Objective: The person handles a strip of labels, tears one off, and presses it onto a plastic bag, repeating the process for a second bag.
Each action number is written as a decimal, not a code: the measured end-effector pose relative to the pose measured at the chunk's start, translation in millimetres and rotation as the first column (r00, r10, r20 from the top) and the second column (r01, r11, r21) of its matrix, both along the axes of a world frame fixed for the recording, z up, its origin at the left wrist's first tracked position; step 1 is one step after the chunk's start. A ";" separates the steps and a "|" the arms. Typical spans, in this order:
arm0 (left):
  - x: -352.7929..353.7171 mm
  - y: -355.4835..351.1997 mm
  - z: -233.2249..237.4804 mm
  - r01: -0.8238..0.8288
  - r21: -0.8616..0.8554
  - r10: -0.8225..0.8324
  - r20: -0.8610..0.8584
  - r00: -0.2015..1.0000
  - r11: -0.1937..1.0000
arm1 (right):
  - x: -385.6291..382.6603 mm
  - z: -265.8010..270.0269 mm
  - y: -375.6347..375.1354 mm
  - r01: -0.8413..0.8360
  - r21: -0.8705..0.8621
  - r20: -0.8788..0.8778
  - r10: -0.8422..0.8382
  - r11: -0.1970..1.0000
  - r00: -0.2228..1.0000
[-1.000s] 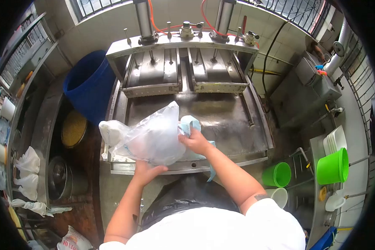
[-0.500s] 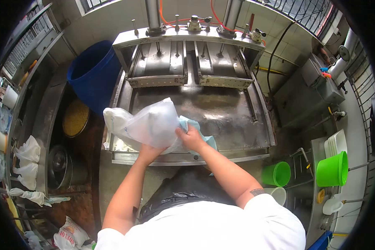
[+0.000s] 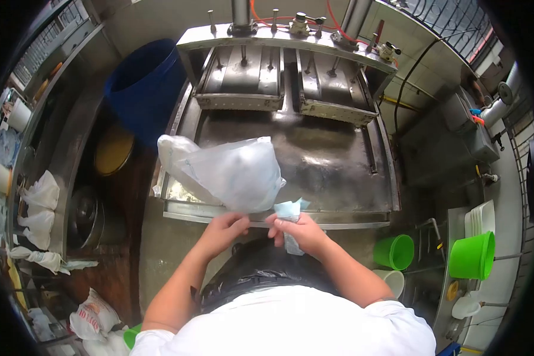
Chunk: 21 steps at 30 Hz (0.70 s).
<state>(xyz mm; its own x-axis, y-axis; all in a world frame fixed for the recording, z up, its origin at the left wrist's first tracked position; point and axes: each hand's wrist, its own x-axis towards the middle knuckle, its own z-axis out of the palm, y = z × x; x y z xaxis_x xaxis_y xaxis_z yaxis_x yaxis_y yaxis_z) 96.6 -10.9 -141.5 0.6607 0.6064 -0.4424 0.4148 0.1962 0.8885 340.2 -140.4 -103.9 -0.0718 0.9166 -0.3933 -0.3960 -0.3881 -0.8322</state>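
A translucent white plastic bag [image 3: 234, 175], puffed up, rests on the front left of the steel press table [image 3: 332, 193]. Just in front of its lower edge is my left hand [image 3: 224, 234], fingers loosely bent, with nothing visible in it; a small gap seems to separate it from the bag. My right hand [image 3: 305, 232] grips a crumpled light blue cloth [image 3: 288, 210], whose ends stick out above and below the fingers. Both hands are close to the table's front edge, in front of my black apron [image 3: 258, 282].
Two metal press frames [image 3: 240, 102] stand at the table's back. Left are a blue barrel [image 3: 145, 98], a round tub of yellowish contents [image 3: 114, 151] and a lidded metal pot [image 3: 86, 219]. Green buckets [image 3: 393, 252] are on the right, near a steel machine [image 3: 451, 145].
My left hand has come off the plastic bag and back toward me. My right hand has drawn the blue cloth back and down, away from the bag, and bunched it. The view has shifted slightly.
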 end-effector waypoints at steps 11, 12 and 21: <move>38.8 -14.0 83.1 -0.175 -0.147 0.220 0.407 0.886 0.974 | -26.8 31.0 6.0 -0.166 0.082 0.012 0.166 0.983 0.986; 37.8 -15.2 87.0 -0.176 -0.148 0.223 0.405 0.887 0.973 | -26.2 31.3 5.3 -0.168 0.080 0.010 0.168 0.983 0.986; 23.5 -12.7 80.0 -0.419 0.123 0.348 0.379 0.858 0.899 | -32.2 42.2 3.8 0.020 0.174 0.076 -0.033 0.984 0.997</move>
<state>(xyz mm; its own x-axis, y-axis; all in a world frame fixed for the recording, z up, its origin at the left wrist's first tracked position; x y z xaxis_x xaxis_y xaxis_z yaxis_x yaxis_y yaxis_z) 120.1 -23.6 -61.5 0.4440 0.8924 -0.0811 0.0087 0.0862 0.9962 308.0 -136.6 -61.7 -0.0222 0.9725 -0.2317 -0.3355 -0.2256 -0.9146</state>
